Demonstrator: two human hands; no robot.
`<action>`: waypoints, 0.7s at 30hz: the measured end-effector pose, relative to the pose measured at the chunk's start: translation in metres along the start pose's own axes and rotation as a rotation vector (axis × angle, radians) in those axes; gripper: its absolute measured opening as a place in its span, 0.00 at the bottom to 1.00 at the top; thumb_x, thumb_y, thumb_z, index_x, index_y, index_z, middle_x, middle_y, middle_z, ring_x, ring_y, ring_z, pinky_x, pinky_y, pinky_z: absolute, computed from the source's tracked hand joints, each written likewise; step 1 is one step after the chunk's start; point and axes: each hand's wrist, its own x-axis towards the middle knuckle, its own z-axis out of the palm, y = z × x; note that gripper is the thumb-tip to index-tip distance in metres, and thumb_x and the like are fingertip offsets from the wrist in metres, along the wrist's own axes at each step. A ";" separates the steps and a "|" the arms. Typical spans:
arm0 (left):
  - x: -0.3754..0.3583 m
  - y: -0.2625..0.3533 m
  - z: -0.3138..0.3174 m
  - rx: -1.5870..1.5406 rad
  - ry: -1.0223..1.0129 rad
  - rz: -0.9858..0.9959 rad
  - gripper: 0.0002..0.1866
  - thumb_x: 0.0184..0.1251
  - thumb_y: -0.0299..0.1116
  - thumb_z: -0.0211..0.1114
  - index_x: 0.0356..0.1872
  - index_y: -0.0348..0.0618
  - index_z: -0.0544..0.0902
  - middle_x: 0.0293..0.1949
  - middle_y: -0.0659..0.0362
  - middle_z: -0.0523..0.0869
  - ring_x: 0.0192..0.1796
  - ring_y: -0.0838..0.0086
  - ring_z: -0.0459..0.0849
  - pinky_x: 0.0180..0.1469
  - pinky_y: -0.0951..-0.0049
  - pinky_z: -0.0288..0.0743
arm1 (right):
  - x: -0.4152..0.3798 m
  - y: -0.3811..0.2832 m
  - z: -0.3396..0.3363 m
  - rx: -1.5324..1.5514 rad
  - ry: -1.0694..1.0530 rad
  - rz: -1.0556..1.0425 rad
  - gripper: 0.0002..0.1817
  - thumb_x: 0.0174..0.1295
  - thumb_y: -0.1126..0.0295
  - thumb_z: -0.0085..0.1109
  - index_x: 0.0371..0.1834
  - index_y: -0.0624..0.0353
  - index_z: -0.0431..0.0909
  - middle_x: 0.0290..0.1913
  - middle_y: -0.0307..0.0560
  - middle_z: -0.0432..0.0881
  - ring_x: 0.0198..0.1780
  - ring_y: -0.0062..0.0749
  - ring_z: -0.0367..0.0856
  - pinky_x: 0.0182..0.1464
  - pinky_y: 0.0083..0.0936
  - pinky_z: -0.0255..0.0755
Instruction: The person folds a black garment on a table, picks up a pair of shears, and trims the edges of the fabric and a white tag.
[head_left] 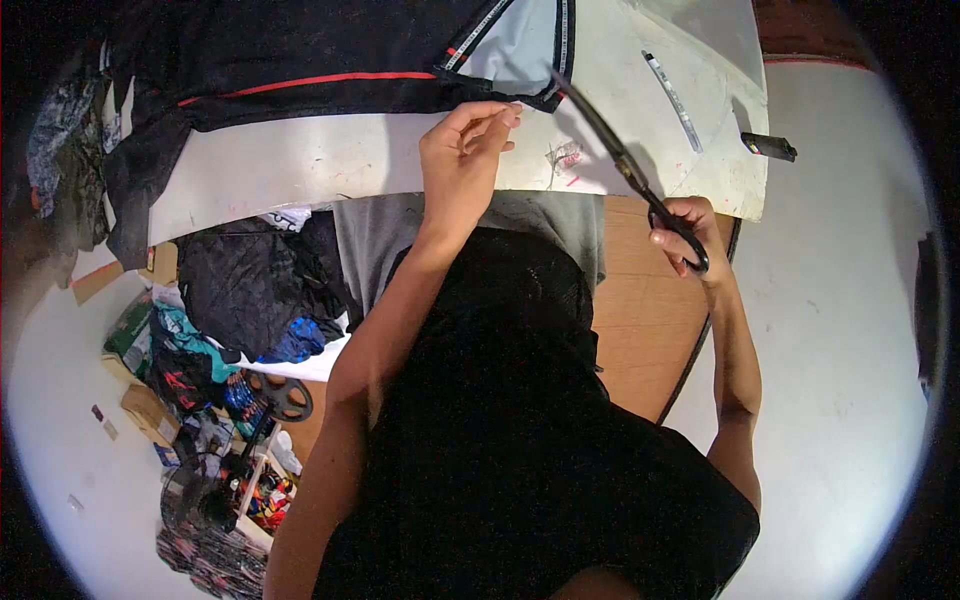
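Observation:
A black garment [300, 60] with a thin red stripe lies across the white table [330, 160]. Its near right corner shows a light grey-blue lining [515, 45] edged with patterned tape. My left hand [465, 160] is at the garment's near edge, fingers curled and fingertips together; whatever they pinch is too small to make out. My right hand [690, 240] grips the handles of long black scissors [625, 160] at the table's front edge. The scissors point up and left, with their tip beside the garment's corner.
A marker pen [673, 102] and a black object [768, 147] lie on the table's right part. Grey cloth [375, 230] hangs below the front edge. Dark clothes [255, 280], a cardboard box [150, 412] and a crate of colourful items [270, 500] are at lower left.

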 end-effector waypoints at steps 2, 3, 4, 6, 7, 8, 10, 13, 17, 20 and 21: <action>-0.004 0.000 -0.002 0.165 -0.125 0.018 0.06 0.64 0.22 0.60 0.41 0.36 0.82 0.42 0.56 0.85 0.44 0.74 0.84 0.42 0.76 0.79 | 0.000 0.001 -0.001 0.120 0.079 -0.101 0.16 0.56 0.65 0.66 0.19 0.62 0.73 0.09 0.31 0.67 0.07 0.12 0.62 0.09 0.12 0.53; -0.006 0.002 -0.002 0.166 -0.127 0.018 0.06 0.64 0.22 0.60 0.41 0.36 0.82 0.42 0.56 0.85 0.44 0.74 0.84 0.42 0.76 0.79 | 0.001 0.001 -0.001 0.121 0.081 -0.102 0.16 0.56 0.65 0.66 0.19 0.62 0.73 0.09 0.31 0.67 0.07 0.12 0.62 0.09 0.12 0.53; -0.008 0.005 -0.002 0.349 -0.332 0.104 0.06 0.63 0.21 0.61 0.40 0.36 0.82 0.41 0.56 0.85 0.43 0.75 0.84 0.42 0.77 0.79 | 0.004 0.001 0.000 0.117 0.118 -0.146 0.15 0.57 0.65 0.65 0.20 0.62 0.73 0.09 0.31 0.67 0.07 0.12 0.62 0.09 0.12 0.53; -0.015 0.014 0.002 0.553 -0.512 0.134 0.08 0.60 0.21 0.64 0.41 0.37 0.82 0.40 0.56 0.85 0.41 0.76 0.84 0.40 0.79 0.78 | 0.009 0.004 -0.002 0.101 0.147 -0.204 0.14 0.59 0.64 0.62 0.22 0.62 0.73 0.09 0.31 0.67 0.06 0.12 0.60 0.09 0.11 0.52; -0.013 0.012 0.002 0.554 -0.516 0.135 0.08 0.60 0.21 0.64 0.41 0.37 0.82 0.40 0.56 0.85 0.41 0.76 0.84 0.40 0.79 0.78 | 0.012 0.006 -0.002 0.103 0.150 -0.206 0.14 0.59 0.64 0.62 0.22 0.62 0.73 0.09 0.31 0.67 0.06 0.12 0.60 0.09 0.11 0.52; -0.010 0.008 0.000 0.462 -0.397 0.053 0.08 0.61 0.22 0.64 0.42 0.36 0.81 0.40 0.55 0.85 0.41 0.75 0.84 0.40 0.78 0.78 | 0.015 0.006 0.001 0.124 0.150 -0.215 0.15 0.59 0.64 0.62 0.22 0.62 0.73 0.09 0.32 0.67 0.06 0.12 0.60 0.09 0.11 0.52; -0.001 0.000 -0.006 0.236 -0.250 -0.152 0.13 0.64 0.32 0.64 0.43 0.33 0.79 0.39 0.51 0.84 0.40 0.69 0.86 0.40 0.75 0.79 | 0.016 0.002 0.011 0.167 0.157 -0.202 0.15 0.58 0.65 0.64 0.21 0.63 0.73 0.09 0.31 0.66 0.07 0.12 0.61 0.09 0.12 0.52; 0.011 0.019 0.001 -0.077 -0.154 -0.447 0.21 0.66 0.43 0.62 0.42 0.30 0.78 0.37 0.50 0.84 0.38 0.66 0.86 0.39 0.72 0.80 | 0.020 0.006 0.018 0.145 0.139 -0.154 0.15 0.57 0.66 0.65 0.20 0.63 0.73 0.10 0.31 0.67 0.08 0.13 0.62 0.10 0.12 0.53; 0.016 0.017 0.003 0.022 -0.150 -0.374 0.21 0.64 0.44 0.65 0.45 0.32 0.78 0.39 0.50 0.84 0.37 0.70 0.85 0.35 0.75 0.79 | 0.018 0.003 0.023 0.092 0.121 -0.135 0.15 0.54 0.68 0.68 0.19 0.62 0.73 0.12 0.32 0.69 0.08 0.12 0.64 0.10 0.12 0.54; 0.008 0.016 -0.004 0.664 -0.113 0.207 0.16 0.57 0.35 0.70 0.44 0.37 0.80 0.36 0.54 0.83 0.31 0.74 0.84 0.30 0.73 0.78 | 0.014 0.005 0.019 0.080 0.143 -0.150 0.15 0.54 0.68 0.69 0.19 0.62 0.73 0.12 0.32 0.69 0.08 0.12 0.64 0.10 0.12 0.53; 0.010 0.016 -0.004 0.665 -0.118 0.208 0.16 0.57 0.35 0.70 0.44 0.37 0.80 0.36 0.54 0.83 0.31 0.74 0.84 0.30 0.73 0.78 | 0.013 0.006 0.019 0.076 0.154 -0.165 0.15 0.54 0.68 0.69 0.19 0.62 0.73 0.12 0.32 0.69 0.09 0.13 0.64 0.10 0.13 0.53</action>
